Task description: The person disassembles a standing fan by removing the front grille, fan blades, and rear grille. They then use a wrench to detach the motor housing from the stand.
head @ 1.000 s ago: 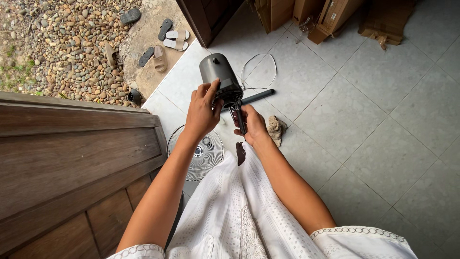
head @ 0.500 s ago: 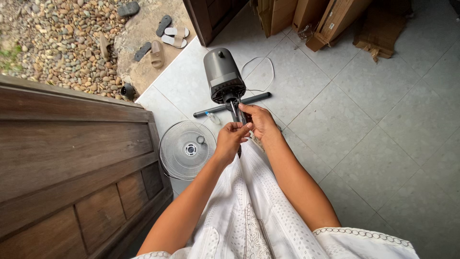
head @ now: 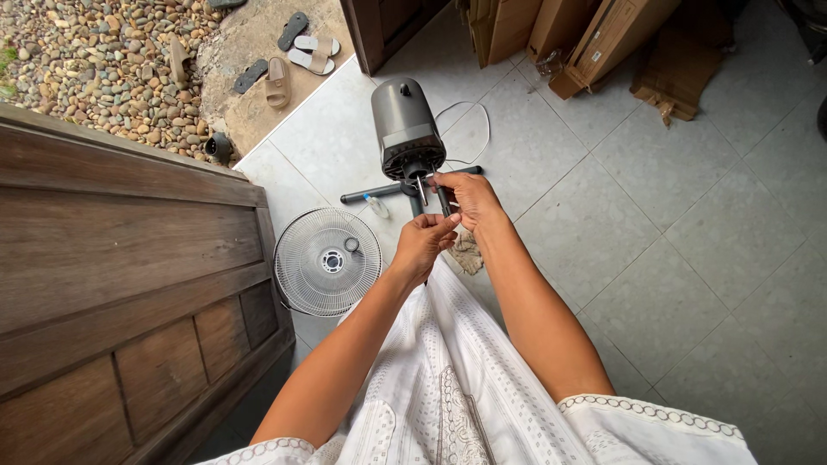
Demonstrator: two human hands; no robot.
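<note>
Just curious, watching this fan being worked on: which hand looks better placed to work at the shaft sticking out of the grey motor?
Probably the right hand: its fingertips are already at the shaft below the grey fan motor. The left hand sits lower, closed near the stand pole.

White embroidered garment, short sleeves with scalloped lace trim; forearms bare; no rings or watch visible.

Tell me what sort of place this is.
Probably a home's tiled porch: grey floor tiles meet a pebble yard, sandals lie at the edge, cardboard boxes lean nearby.
</note>
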